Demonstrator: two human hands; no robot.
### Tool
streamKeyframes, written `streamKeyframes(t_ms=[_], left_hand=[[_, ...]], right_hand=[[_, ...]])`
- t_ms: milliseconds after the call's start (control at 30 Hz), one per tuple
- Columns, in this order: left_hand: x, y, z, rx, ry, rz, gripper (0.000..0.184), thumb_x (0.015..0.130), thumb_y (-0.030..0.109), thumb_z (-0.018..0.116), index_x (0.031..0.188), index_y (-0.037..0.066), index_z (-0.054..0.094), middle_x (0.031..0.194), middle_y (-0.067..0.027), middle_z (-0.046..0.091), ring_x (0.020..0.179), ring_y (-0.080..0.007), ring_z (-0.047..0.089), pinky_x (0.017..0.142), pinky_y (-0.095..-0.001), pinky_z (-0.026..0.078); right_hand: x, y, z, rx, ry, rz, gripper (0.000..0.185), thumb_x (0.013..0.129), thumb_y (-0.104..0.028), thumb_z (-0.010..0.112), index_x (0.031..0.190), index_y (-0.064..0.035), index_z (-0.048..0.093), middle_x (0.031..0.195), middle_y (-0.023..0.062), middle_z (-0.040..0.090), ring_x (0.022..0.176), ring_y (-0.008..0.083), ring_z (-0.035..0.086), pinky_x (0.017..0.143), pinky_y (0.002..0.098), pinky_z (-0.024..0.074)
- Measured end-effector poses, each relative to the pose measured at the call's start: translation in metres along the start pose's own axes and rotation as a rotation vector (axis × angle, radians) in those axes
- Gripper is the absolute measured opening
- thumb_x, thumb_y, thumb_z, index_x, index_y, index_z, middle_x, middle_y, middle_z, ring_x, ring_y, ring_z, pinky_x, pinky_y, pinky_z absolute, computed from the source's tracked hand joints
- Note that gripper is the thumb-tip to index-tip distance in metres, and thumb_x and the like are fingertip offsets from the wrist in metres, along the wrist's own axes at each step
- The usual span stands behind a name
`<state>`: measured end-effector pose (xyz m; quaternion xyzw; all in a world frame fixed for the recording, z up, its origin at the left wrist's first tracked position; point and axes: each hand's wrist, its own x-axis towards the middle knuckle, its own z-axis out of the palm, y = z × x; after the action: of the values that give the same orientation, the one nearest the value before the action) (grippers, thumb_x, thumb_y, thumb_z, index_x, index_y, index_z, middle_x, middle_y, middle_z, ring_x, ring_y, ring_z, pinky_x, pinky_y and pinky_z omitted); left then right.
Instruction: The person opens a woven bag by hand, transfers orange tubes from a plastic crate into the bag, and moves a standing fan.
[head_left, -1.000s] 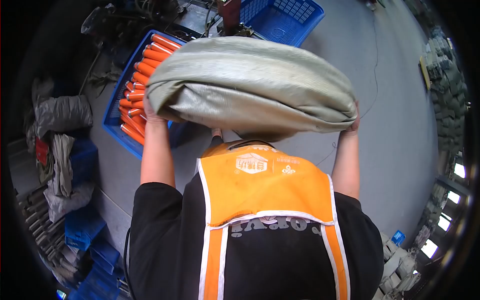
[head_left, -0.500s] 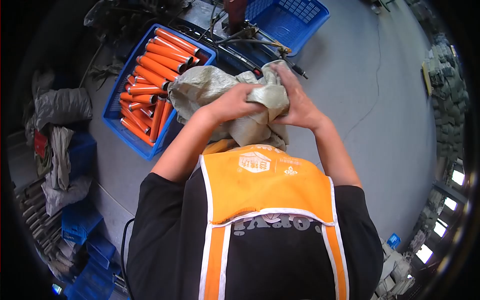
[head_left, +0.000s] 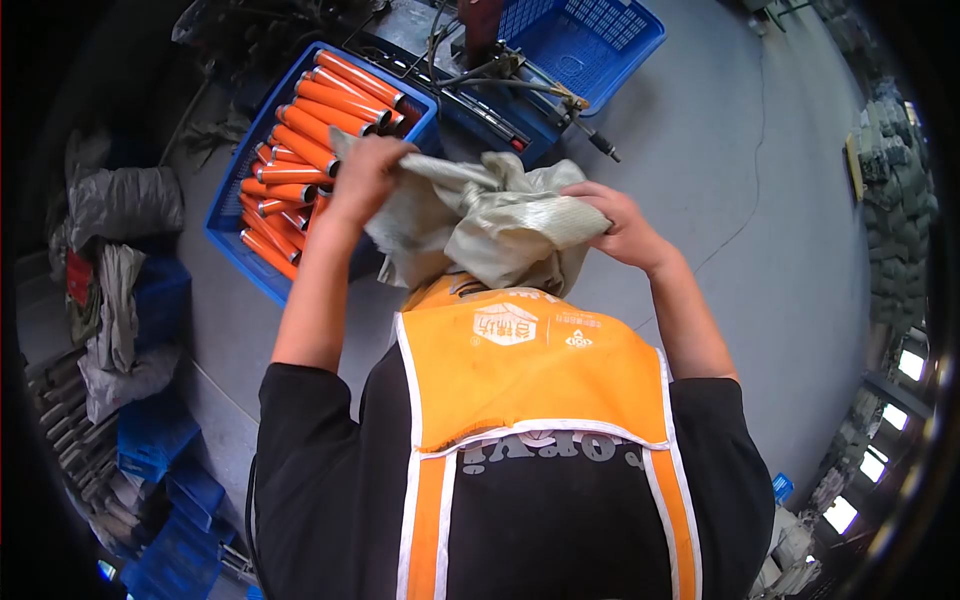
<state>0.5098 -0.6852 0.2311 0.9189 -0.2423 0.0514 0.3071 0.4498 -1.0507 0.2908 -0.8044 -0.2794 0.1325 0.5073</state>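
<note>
A crumpled grey-white woven sack (head_left: 515,225) is stretched between my two hands, just beyond the orange apron (head_left: 540,365). Its left edge is gripped by my left hand (head_left: 370,175), whose fingers are closed and partly hidden; this hand is in front of the blue crate's right side. At the other end, my right hand (head_left: 622,225) pinches the sack's right edge, thumb below and fingers on top. Loose folds bunch up in the middle. Beside my left hand, several orange tubes (head_left: 300,175) with silvery ends lie piled in the blue crate (head_left: 240,260).
Beyond the sack stands a dark blue machine (head_left: 490,115) with cables and a metal rod (head_left: 600,142) jutting right. A second blue crate (head_left: 585,60) sits behind it. Folded sacks (head_left: 125,205) and blue bins (head_left: 155,435) line the left side. Grey floor (head_left: 740,260) spreads right.
My hands were close together on the bunched sack. They have moved apart, the left one further left toward the tubes and the right one slightly right and down, spreading the sack.
</note>
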Motion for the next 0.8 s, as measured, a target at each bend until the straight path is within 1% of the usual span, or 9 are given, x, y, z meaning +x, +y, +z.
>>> streamKeyframes(t_ms=[167,267,400,433,533,600,633,700,800], left_hand=[[0.020,-0.089,-0.034,0.321,0.313,-0.233,0.030,0.072,0.001,0.054,0.096,0.011,0.069,0.090,-0.0112,0.068,0.094,-0.0319,0.061,0.088,-0.0434,0.043],[0.013,-0.142,-0.028,0.358,0.323,-0.449,0.036,0.072,0.004,0.058,0.107,0.013,0.066,0.104,-0.0120,0.065,0.110,-0.0320,0.055,0.100,-0.0477,0.035],[0.016,-0.047,-0.008,0.579,0.496,-0.242,0.055,0.072,0.011,0.065,0.126,0.016,0.053,0.126,-0.0110,0.051,0.125,-0.0335,0.040,0.110,-0.0468,0.023],[0.015,-0.012,-0.008,0.411,0.494,-0.055,0.052,0.075,0.011,0.064,0.125,0.015,0.053,0.123,-0.0106,0.054,0.123,-0.0313,0.042,0.109,-0.0470,0.023],[-0.012,0.062,0.022,-0.136,0.092,0.119,0.050,0.076,0.011,0.066,0.123,0.008,0.052,0.115,-0.0163,0.057,0.098,-0.0371,0.057,0.084,-0.0428,0.048],[-0.034,0.069,0.067,-0.202,0.081,-0.032,0.056,0.076,0.014,0.066,0.126,0.000,0.047,0.122,-0.0236,0.052,0.114,-0.0392,0.050,0.096,-0.0393,0.042],[-0.038,0.055,0.097,-0.380,0.005,-0.118,0.051,0.080,0.013,0.063,0.126,-0.002,0.047,0.127,-0.0220,0.051,0.121,-0.0324,0.049,0.101,-0.0356,0.038],[-0.033,0.063,0.083,-1.031,-0.224,-0.383,0.045,0.088,0.016,0.056,0.128,-0.002,0.047,0.128,-0.0131,0.052,0.119,-0.0217,0.049,0.101,-0.0320,0.037],[-0.014,0.090,0.029,-1.158,-0.190,-0.361,0.042,0.094,0.020,0.049,0.129,-0.002,0.047,0.128,-0.0071,0.052,0.116,-0.0147,0.046,0.100,-0.0296,0.036]], right_hand=[[-0.016,-0.005,-0.028,-0.150,-0.044,-0.112,0.028,0.070,0.004,0.067,0.097,-0.0028,0.066,0.109,0.0097,0.064,0.100,0.0247,0.060,0.090,0.0316,0.0458],[-0.032,0.020,-0.035,0.348,0.123,0.074,0.018,0.077,0.003,0.064,0.093,-0.0023,0.067,0.107,0.0089,0.065,0.097,0.0173,0.060,0.088,0.0281,0.0458],[-0.023,0.037,-0.037,0.525,0.390,0.217,0.018,0.084,0.003,0.057,0.095,-0.0046,0.068,0.117,0.0109,0.060,0.107,0.0190,0.056,0.094,0.0312,0.0436],[-0.016,0.031,-0.032,0.528,0.397,0.221,0.018,0.084,0.003,0.057,0.095,-0.0046,0.068,0.117,0.0109,0.060,0.107,0.0190,0.056,0.094,0.0312,0.0436],[-0.007,0.025,-0.018,0.355,0.333,0.065,0.024,0.084,0.003,0.057,0.105,-0.0075,0.062,0.133,0.0126,0.051,0.120,0.0231,0.049,0.101,0.0334,0.0384],[-0.002,0.016,-0.010,0.470,0.298,0.052,0.025,0.083,0.004,0.058,0.105,-0.0078,0.061,0.134,0.0128,0.050,0.120,0.0242,0.049,0.102,0.0342,0.0382],[0.000,0.010,-0.003,0.589,0.260,0.040,0.027,0.082,0.004,0.060,0.106,-0.0081,0.060,0.135,0.0129,0.050,0.121,0.0253,0.049,0.102,0.0350,0.0379],[0.004,0.004,0.002,0.450,0.232,0.010,0.033,0.079,0.007,0.060,0.108,-0.0075,0.059,0.131,0.0113,0.053,0.117,0.0217,0.052,0.100,0.0332,0.0401],[0.003,0.006,-0.002,-0.025,0.126,0.154,0.036,0.075,0.006,0.060,0.109,-0.0044,0.059,0.115,0.0080,0.062,0.104,0.0158,0.059,0.089,0.0298,0.0458]])
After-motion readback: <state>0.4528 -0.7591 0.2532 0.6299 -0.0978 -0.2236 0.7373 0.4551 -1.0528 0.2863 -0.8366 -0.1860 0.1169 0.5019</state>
